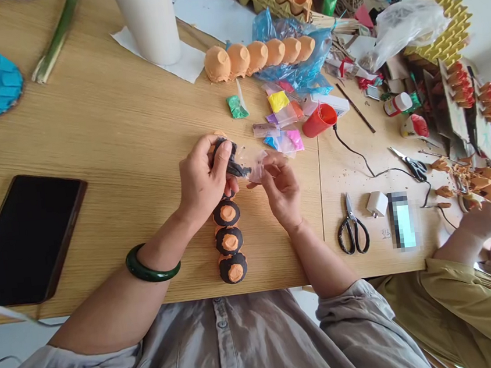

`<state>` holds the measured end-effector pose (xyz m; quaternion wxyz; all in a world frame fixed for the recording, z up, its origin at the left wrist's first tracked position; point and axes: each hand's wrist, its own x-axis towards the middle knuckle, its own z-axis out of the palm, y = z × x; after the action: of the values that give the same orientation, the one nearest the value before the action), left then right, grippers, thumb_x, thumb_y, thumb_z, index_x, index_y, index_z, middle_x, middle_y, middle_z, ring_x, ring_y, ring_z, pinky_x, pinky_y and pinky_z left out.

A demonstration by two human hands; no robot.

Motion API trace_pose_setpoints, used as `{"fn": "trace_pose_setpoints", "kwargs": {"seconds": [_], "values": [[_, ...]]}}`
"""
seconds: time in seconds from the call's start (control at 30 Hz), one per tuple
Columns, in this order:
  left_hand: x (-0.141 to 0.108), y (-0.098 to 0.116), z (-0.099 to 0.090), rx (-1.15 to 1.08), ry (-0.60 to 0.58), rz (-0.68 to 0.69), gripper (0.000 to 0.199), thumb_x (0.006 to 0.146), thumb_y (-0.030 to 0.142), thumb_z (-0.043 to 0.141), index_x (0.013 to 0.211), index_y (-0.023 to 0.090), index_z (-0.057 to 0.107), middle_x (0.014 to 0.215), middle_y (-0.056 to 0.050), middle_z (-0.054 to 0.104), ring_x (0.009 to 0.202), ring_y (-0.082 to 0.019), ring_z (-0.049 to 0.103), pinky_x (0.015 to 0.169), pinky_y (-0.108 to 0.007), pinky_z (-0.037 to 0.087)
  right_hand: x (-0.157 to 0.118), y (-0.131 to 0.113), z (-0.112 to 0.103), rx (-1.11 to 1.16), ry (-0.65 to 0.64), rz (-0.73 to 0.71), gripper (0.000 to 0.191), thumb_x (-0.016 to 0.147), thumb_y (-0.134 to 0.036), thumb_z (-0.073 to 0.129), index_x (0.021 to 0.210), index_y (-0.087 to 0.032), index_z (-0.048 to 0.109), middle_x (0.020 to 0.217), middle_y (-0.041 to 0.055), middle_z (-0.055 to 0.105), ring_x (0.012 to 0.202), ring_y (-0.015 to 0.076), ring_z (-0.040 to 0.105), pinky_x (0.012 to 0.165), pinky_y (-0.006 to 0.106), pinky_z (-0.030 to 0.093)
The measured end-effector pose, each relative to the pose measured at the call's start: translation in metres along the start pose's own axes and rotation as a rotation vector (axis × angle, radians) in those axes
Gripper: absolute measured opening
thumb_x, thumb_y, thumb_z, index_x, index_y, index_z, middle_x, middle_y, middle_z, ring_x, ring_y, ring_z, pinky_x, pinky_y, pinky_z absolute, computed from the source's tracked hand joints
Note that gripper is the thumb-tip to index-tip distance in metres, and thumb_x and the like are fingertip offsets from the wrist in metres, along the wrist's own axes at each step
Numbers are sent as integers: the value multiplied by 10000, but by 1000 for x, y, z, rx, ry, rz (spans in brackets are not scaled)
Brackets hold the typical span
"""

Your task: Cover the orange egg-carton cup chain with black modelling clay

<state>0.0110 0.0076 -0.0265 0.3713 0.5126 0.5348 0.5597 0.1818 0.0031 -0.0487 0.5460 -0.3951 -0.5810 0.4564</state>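
Black clay in a clear plastic wrapper [238, 162] is between my hands. My left hand [204, 179] is closed round the black lump, thumb on top. The fingers of my right hand [280, 189] pinch the clear end of the wrapper. Below my hands, a strip of orange egg-carton cups [230, 242] with black rings around their orange centres lies on the table. Its upper part is mostly hidden by my left hand. A second strip, plain orange [258, 57], lies farther back.
Small colored packets [279, 101] and a red cup [319, 120] lie beyond my right hand. Scissors [352, 225], a white adapter [377, 204] and a phone [402, 220] are at right, near a person's hands [486, 223]. A black tablet [25, 236] lies left.
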Motion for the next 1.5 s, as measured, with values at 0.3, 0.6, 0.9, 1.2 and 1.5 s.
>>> {"fn": "trace_pose_setpoints", "kwargs": {"seconds": [0.3, 0.6, 0.9, 1.2, 1.5], "values": [[3, -5, -1, 40, 28, 38, 417, 1104, 652, 580, 1006, 248, 606, 626, 52, 628, 337, -87, 496, 345, -244, 311, 3, -4, -4, 156, -142, 272, 319, 1017, -535, 731, 1199, -292, 826, 1035, 11, 824, 827, 170, 796, 766, 393, 781], [4, 7, -4, 108, 10, 75, 571, 1072, 658, 590, 690, 239, 525, 576, 25, 550, 510, -121, 525, 487, -262, 416, 5, -6, 1, 232, -76, 270, 353, 900, -595, 881, 1075, -289, 862, 943, -17, 780, 737, 139, 747, 713, 352, 776], [10, -3, -9, 268, 128, 158, 542, 1113, 590, 578, 693, 247, 566, 597, 15, 595, 577, -153, 549, 594, -304, 446, 5, -17, -1, 88, -165, 209, 397, 926, -652, 834, 1036, -270, 831, 971, 9, 823, 739, 150, 750, 718, 346, 730], [8, -3, -8, 234, 153, 183, 470, 1141, 536, 563, 773, 251, 629, 689, 7, 691, 618, -159, 628, 620, -306, 474, -3, -12, 4, 114, -214, 156, 336, 1016, -549, 780, 1133, -262, 649, 889, -22, 802, 602, 113, 746, 609, 280, 667], [8, 0, -6, 222, 154, 168, 477, 1134, 528, 563, 750, 247, 588, 651, 13, 653, 615, -147, 629, 592, -275, 485, -3, -16, 2, 77, -117, 163, 398, 1022, -638, 728, 1132, -264, 646, 913, -17, 786, 641, 122, 776, 636, 280, 668]]}}
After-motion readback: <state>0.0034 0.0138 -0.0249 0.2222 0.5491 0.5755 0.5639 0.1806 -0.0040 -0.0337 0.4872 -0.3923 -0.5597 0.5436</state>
